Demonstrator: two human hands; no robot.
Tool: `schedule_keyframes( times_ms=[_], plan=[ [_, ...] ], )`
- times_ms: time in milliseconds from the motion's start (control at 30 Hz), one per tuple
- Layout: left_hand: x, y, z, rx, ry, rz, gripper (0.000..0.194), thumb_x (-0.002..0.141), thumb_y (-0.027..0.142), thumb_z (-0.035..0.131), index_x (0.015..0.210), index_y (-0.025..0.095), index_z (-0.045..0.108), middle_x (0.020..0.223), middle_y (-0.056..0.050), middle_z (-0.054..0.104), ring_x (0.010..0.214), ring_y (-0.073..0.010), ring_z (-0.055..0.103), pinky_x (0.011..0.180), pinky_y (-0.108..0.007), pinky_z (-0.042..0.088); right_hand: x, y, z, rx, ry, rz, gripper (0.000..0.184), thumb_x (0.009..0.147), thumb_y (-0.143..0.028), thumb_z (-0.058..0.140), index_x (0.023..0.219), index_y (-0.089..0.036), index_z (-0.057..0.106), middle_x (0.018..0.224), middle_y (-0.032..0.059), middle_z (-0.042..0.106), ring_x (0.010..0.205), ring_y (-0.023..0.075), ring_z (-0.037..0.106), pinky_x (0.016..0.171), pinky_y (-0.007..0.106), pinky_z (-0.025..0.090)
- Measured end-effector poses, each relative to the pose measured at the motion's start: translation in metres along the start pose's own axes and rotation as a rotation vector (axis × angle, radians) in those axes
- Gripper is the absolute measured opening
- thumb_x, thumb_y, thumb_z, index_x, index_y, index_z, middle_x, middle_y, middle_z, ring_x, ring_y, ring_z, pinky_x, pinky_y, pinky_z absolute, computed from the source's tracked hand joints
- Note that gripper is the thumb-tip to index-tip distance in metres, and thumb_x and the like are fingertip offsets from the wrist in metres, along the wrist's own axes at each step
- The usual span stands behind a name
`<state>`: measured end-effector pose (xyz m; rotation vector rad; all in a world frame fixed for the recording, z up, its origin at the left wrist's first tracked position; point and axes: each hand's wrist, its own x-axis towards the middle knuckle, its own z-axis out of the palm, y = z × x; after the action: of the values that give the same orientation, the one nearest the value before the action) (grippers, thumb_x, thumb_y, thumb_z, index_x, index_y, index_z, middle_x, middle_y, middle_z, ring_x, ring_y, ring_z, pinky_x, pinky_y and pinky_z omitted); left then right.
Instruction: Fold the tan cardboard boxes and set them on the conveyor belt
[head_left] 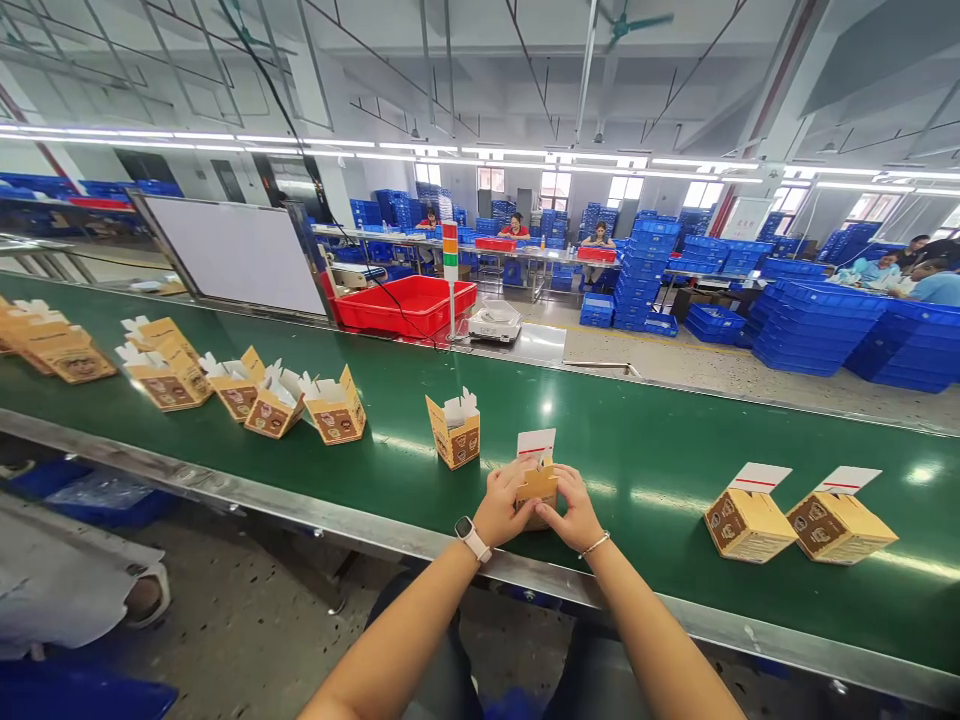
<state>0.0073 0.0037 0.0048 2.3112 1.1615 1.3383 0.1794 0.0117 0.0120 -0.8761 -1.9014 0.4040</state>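
- Factory floor under strip lights, blue crates [817, 325] stacked beyond a green belt conveyor [660, 480]; I am reading this remotely from the head camera.
- Left hand [499, 505], watch on its wrist: fingers curled well closed against a kraft carton [537, 490], holding it from the left.
- Right hand [576, 510]: equally closed, pressing the carton from the other side; both hands share the hold.
- Carton stands on the belt near the conveyor's near edge. A white card [535, 443] with a red stripe rises from its top. Fingers hide the flaps, so I cannot tell how they sit.
- Toward the right: two cartons [748, 525] lie tilted, each with a similar card.
- Toward the left: an open carton [454, 430] stands upright, white inserts showing.
- Past the far edge: a red crate [405, 303] and a bench scale [495, 322].
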Motion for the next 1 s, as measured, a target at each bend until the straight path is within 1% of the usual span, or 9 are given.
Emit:
schedule_keyframes(
  times_ms=[133,233,433,600,667,733,833,933,1000],
  plan=[
    [0.017,0.015,-0.007,0.066,-0.147,0.070,0.029,0.089,0.035,0.046,0.105,0.024,0.067,0.105,-0.009,0.071,0.107,-0.0268,0.059,0.088,-0.045,0.034,0.002,0.001,-0.013,-0.015,0.015,-0.018,0.030,0.079,-0.053,0.059,0.078,-0.026,0.072,0.089,0.0067,0.072,0.105,0.0293,0.058,0.093,0.051,0.043],
    [0.022,0.025,-0.006,0.109,-0.175,0.090,0.027,0.090,0.034,0.046,0.094,0.023,0.070,0.095,-0.007,0.073,0.098,-0.0251,0.060,0.086,-0.045,0.032,0.000,0.003,-0.016,0.049,0.083,-0.002,0.033,0.084,-0.046,0.056,0.059,-0.025,0.065,0.073,0.0045,0.069,0.092,0.0246,0.061,0.085,0.043,0.047],
    [0.027,0.023,0.003,0.036,-0.197,0.070,0.030,0.090,0.031,0.041,0.088,0.021,0.070,0.089,-0.007,0.073,0.093,-0.0234,0.060,0.089,-0.046,0.035,-0.002,-0.001,-0.006,0.102,0.286,0.234,0.043,0.077,-0.049,0.059,0.046,-0.021,0.051,0.075,0.0037,0.057,0.073,0.0168,0.055,0.072,0.032,0.046],
    [0.012,0.020,0.027,-0.228,0.203,-0.049,0.022,0.086,0.031,0.047,0.094,0.019,0.063,0.096,-0.010,0.068,0.095,-0.0226,0.061,0.087,-0.039,0.046,0.000,-0.002,0.005,0.212,0.451,0.487,0.040,0.064,-0.049,0.067,0.052,-0.021,0.041,0.079,0.0021,0.051,0.074,0.0160,0.052,0.064,0.027,0.045],
    [0.008,0.019,0.033,-0.288,0.398,-0.163,0.022,0.080,0.030,0.056,0.099,0.019,0.059,0.100,-0.010,0.064,0.098,-0.0229,0.060,0.088,-0.038,0.047,-0.001,0.001,0.005,0.221,0.464,0.566,0.037,0.061,-0.045,0.068,0.056,-0.022,0.040,0.076,0.0002,0.050,0.072,0.0154,0.051,0.063,0.026,0.045],
    [0.010,0.020,0.035,-0.342,0.481,-0.326,0.035,0.072,0.027,0.065,0.104,0.018,0.055,0.108,-0.011,0.060,0.104,-0.0241,0.057,0.091,-0.039,0.046,-0.003,0.004,0.003,0.215,0.463,0.653,0.033,0.060,-0.041,0.068,0.060,-0.022,0.041,0.073,-0.0018,0.049,0.070,0.0146,0.051,0.064,0.026,0.045],
    [0.024,0.025,0.033,-0.585,0.284,-0.624,0.045,0.065,0.020,0.071,0.106,0.017,0.053,0.111,-0.011,0.061,0.103,-0.0234,0.058,0.090,-0.038,0.046,-0.005,0.006,-0.004,0.242,0.460,0.781,0.029,0.057,-0.034,0.065,0.074,-0.023,0.045,0.074,-0.0026,0.050,0.069,0.0151,0.053,0.064,0.026,0.046],
    [0.038,0.035,0.036,-0.950,-0.031,-0.828,0.033,0.068,0.013,0.067,0.098,0.016,0.056,0.099,-0.010,0.067,0.091,-0.0203,0.063,0.084,-0.034,0.049,-0.006,0.001,-0.011,0.306,0.496,0.870,0.036,0.053,-0.027,0.061,0.084,-0.024,0.045,0.082,-0.0010,0.052,0.074,0.0168,0.056,0.065,0.027,0.048],
    [0.043,0.043,0.040,-1.072,-0.107,-0.912,0.027,0.068,0.008,0.064,0.093,0.015,0.057,0.091,-0.008,0.068,0.084,-0.0190,0.064,0.081,-0.032,0.049,-0.006,-0.004,-0.016,0.363,0.529,0.928,0.039,0.049,-0.023,0.060,0.085,-0.024,0.045,0.085,0.0000,0.053,0.077,0.0178,0.057,0.066,0.027,0.050]
  ],
)
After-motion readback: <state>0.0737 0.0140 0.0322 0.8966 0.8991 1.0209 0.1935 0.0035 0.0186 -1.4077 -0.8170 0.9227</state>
